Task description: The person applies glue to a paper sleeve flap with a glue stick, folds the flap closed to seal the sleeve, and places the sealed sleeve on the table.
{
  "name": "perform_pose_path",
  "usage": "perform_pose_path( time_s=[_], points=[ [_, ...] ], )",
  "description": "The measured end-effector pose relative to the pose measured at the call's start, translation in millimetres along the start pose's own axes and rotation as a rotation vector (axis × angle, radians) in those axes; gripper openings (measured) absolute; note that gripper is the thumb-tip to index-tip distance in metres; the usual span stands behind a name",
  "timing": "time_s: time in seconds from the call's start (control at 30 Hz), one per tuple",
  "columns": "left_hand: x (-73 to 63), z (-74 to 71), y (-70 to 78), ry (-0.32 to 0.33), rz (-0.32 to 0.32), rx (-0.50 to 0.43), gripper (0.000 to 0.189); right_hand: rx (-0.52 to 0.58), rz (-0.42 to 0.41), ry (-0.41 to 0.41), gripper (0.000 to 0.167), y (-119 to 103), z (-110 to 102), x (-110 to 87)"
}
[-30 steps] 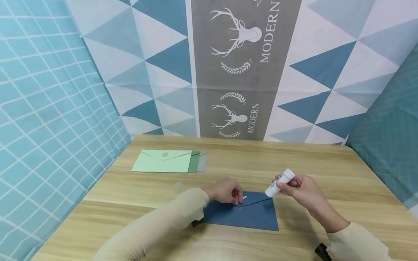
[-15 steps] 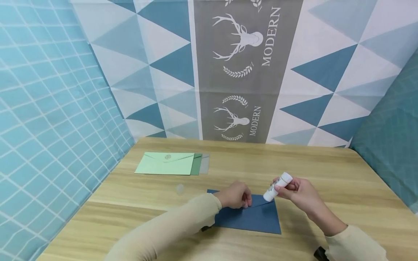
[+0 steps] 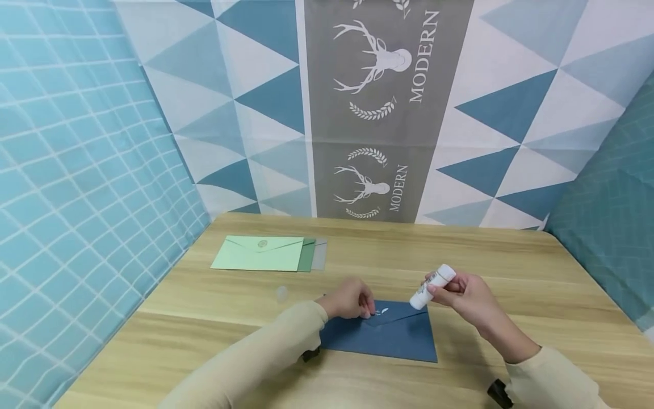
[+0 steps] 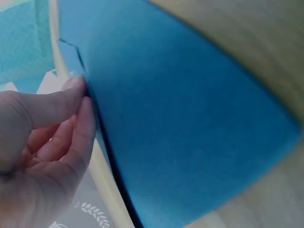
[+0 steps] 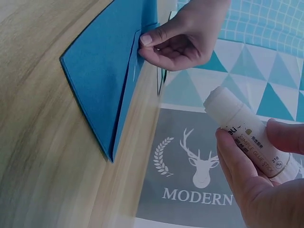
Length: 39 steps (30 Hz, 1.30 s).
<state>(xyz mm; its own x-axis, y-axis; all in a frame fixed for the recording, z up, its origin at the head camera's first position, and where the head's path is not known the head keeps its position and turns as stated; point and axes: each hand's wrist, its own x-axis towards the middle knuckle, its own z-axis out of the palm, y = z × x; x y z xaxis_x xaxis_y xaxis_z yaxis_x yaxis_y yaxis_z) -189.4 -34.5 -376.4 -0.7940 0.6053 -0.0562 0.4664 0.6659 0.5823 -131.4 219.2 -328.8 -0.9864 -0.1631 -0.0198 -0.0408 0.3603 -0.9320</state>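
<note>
A dark blue envelope lies on the table with its pointed flap folded down over it. My left hand is at the flap's tip, thumb and fingertips pinching its edge, as the left wrist view of the hand shows. Small white marks show on the flap beside those fingers. My right hand grips a white glue stick, tilted above the envelope's right upper corner. In the right wrist view, the narrower end of the glue stick points toward the left hand.
A light green envelope overlaps a darker green envelope and a grey envelope at the back left. A small translucent round thing lies left of the blue envelope. Patterned cloth stands behind the wooden table.
My left hand moved right along the flap, then back left, and the white marks beside it show again. My right hand with the glue stick has shifted slightly left.
</note>
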Motion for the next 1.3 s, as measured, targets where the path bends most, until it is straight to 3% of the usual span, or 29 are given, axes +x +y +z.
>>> perform_pose_path(
  time_s=[0.07, 0.37, 0.57, 0.8, 0.97, 1.1, 1.17, 1.3],
  points=[
    [-1.5, -2.1, -3.0, 0.003, 0.013, 0.004, 0.008, 0.007, 0.0, 0.001, 0.048, 0, -2, -0.8],
    [-18.2, -14.6, -20.2, 0.033, -0.072, -0.059, 0.006, -0.018, 0.01, 0.014, 0.049, -1, -4, -1.6],
    [-11.2, -13.9, -9.8, 0.033, -0.039, 0.028, 0.01, -0.02, 0.003, 0.015, 0.046, -1, -4, -1.1],
    [-1.8, -3.6, 2.2, 0.017, -0.017, 0.041, 0.012, -0.008, -0.001, 0.015, 0.046, -1, -5, -1.0],
    [2.6, -6.3, 3.2, 0.021, -0.008, 0.074, 0.011, -0.03, -0.023, 0.022, 0.046, -2, -5, 0.5],
    [-9.5, -18.5, -4.3, 0.007, 0.031, 0.049, 0.01, -0.077, -0.025, 0.045, 0.043, 0, -5, -6.1],
    [-20.2, -29.6, -11.1, 0.015, 0.034, 0.071, 0.024, -0.093, -0.03, 0.06, 0.042, 2, -6, -9.5],
    [-41.6, -46.8, -23.7, 0.012, -0.022, 0.189, 0.061, -0.081, -0.045, 0.078, 0.042, 4, -9, -11.1]
  ],
)
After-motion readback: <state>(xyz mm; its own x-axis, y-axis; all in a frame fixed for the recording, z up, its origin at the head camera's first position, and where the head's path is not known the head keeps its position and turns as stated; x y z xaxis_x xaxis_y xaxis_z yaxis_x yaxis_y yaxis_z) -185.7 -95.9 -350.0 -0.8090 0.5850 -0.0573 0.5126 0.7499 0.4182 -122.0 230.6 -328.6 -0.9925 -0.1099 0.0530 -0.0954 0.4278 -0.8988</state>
